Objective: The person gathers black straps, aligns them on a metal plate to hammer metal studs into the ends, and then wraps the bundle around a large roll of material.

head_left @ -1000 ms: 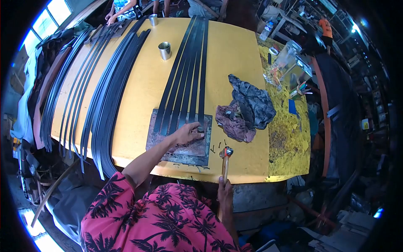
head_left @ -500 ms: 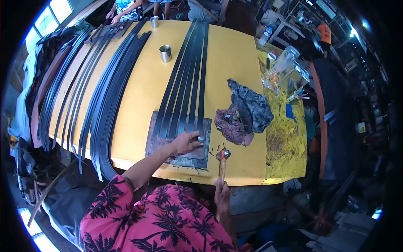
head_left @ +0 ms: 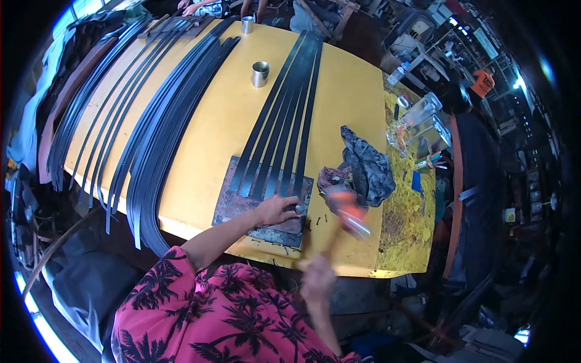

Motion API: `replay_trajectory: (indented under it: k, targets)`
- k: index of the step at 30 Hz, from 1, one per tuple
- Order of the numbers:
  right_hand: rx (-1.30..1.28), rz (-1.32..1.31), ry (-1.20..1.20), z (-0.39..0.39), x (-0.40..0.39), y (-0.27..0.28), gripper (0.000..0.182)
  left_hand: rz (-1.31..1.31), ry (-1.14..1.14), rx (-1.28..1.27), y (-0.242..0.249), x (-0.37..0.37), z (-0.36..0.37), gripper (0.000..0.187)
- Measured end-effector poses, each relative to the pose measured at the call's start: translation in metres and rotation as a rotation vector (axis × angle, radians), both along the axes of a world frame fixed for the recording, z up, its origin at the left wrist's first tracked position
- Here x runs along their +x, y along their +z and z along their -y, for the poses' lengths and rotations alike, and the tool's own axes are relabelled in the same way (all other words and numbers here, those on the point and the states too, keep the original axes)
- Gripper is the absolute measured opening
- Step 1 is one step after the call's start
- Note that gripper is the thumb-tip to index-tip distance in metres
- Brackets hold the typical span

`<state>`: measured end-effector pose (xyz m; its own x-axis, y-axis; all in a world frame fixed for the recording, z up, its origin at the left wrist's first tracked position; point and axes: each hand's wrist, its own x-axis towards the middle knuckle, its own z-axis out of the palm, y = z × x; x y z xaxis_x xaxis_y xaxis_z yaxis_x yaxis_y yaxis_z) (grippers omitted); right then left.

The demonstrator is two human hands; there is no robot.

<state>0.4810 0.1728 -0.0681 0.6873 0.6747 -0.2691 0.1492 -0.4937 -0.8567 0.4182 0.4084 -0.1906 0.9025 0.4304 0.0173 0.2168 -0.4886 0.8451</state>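
- The black strips (head_left: 295, 91) lie side by side along the yellow table (head_left: 348, 78), bunched at the far end and fanned out toward the near edge, their near ends on a dark, stained board (head_left: 233, 206).
- The left hand (head_left: 278, 210) rests over the board's right part, just below the strip ends, its fingers curled and pinching a short metal tool (head_left: 299, 209) with a rounded, shiny top.
- The right hand (head_left: 318, 279), blurred, is wrapped round the handle of a hammer (head_left: 347, 212) at the table's near edge; its head is raised to the right of the metal tool, well apart from it, though the smear makes its exact height hard to judge.
- Small dark scraps (head_left: 318, 222) lie just right of the board.
- Farther right, a crumpled dark cloth (head_left: 370, 172) touches a pinkish cloth (head_left: 331, 177).
- A thick bundle of strips (head_left: 166, 133) lies to the left, draped over the near edge.
- Beyond the board stand two metal cups (head_left: 261, 74).
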Motion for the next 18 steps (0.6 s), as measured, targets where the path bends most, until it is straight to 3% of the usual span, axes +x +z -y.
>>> replay_trajectory:
  k: [1, 2, 7, 9, 13, 15, 16, 18]
  targets:
    - [-0.026, 0.266, 0.178, -0.006, -0.001, -0.049, 0.044, -0.001, -0.008, -0.005, -0.003, -0.004, 0.000, 0.035]
    - [-0.254, 0.114, 0.116, -0.011, -0.007, -0.042, 0.049, 0.025, -0.033, -0.046, -0.007, -0.006, 0.007, 0.034]
    - [-0.229, 0.007, -0.007, 0.019, -0.013, -0.036, 0.050, 0.026, 0.004, 0.026, -0.003, 0.004, -0.005, 0.028]
    - [-0.290, -0.013, -0.084, 0.028, -0.015, -0.031, 0.051, -0.052, -0.106, -0.704, -0.006, -0.009, 0.004, 0.031]
    - [-0.334, 0.112, -0.082, 0.027, -0.023, -0.026, 0.053, 0.052, -0.077, -0.783, 0.023, -0.072, 0.022, 0.038]
    - [-0.357, 0.105, -0.088, 0.013, -0.034, -0.021, 0.052, 0.058, 0.145, -0.650, 0.023, -0.111, 0.020, 0.032]
    - [-0.396, 0.106, -0.013, 0.005, -0.042, -0.020, 0.051, 0.051, 0.124, -0.639, 0.021, -0.129, 0.017, 0.032]
    - [-0.430, 0.102, 0.063, -0.013, -0.060, -0.022, 0.050, 0.133, 0.372, -0.748, 0.017, -0.169, 0.012, 0.027]
